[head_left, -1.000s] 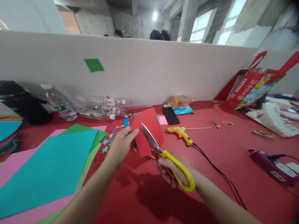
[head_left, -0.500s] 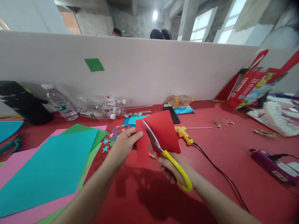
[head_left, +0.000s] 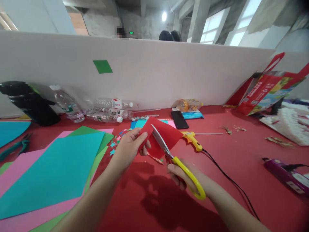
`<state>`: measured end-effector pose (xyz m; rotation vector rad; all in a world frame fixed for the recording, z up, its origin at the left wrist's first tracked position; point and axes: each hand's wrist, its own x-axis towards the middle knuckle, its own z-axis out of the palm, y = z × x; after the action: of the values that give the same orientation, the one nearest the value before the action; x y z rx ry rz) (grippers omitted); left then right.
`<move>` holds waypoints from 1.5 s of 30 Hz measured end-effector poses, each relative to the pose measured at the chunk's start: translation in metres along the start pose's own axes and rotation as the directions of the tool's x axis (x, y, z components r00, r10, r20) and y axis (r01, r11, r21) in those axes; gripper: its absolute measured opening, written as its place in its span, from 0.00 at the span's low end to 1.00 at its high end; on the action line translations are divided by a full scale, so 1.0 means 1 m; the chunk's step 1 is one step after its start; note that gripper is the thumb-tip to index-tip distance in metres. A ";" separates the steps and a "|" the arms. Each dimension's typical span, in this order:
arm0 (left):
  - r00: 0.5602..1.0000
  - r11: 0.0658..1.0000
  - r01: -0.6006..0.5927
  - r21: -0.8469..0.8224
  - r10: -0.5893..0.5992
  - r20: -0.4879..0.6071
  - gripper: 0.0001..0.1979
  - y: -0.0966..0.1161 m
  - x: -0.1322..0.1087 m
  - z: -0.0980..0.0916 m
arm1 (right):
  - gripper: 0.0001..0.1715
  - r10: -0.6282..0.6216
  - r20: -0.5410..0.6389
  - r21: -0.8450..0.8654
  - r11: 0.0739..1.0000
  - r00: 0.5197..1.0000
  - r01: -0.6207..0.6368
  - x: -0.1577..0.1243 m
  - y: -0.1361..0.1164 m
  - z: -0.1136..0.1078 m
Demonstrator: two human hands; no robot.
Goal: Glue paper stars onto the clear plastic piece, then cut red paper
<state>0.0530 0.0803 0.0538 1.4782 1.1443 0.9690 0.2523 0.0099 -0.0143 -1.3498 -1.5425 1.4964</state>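
Note:
My left hand [head_left: 131, 145] pinches the left part of a sheet of red paper [head_left: 166, 133] between thumb and fingers, above the table. In my right hand [head_left: 180, 175] are yellow-handled scissors [head_left: 188, 175], the fingers wrapped round their handle. The scissor blades point up and to the left, lying across the red paper with their tips close to my left thumb. Below the paper lies a pencil [head_left: 155, 159], partly hidden. Small coloured paper stars [head_left: 112, 151] are scattered beside my left hand.
Blue, pink and green sheets [head_left: 55, 174] are stacked on the left, near pliers [head_left: 16, 148]. A yellow glue gun [head_left: 193, 141] with a black cord lies right of the paper. Behind stand plastic bottles [head_left: 103, 116], a black phone [head_left: 179, 120] and a white partition [head_left: 149, 74].
The red paper has tilted, and its left strip now sits bunched in my left hand instead of hanging down. The scissors remain against the paper. The whole view has shifted slightly.

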 end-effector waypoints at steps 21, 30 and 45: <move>0.970 0.986 0.078 0.150 -0.110 0.218 0.17 -0.004 0.009 -0.015 | 0.29 0.083 -0.022 -0.024 0.996 0.996 -0.084 0.000 -0.006 0.004; 0.976 0.994 0.107 0.033 -0.111 0.189 0.12 0.008 0.027 0.002 | 0.29 0.076 -0.175 0.060 0.996 0.982 -0.066 0.025 -0.010 -0.009; 0.936 0.976 0.218 0.027 -0.217 0.279 0.09 -0.014 -0.020 -0.004 | 0.19 -0.078 -0.248 0.087 0.991 0.966 0.103 0.036 -0.039 -0.001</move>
<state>0.0424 0.0625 0.0409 1.3992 1.0692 0.5873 0.2328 0.0490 0.0153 -1.3320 -1.3388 1.2810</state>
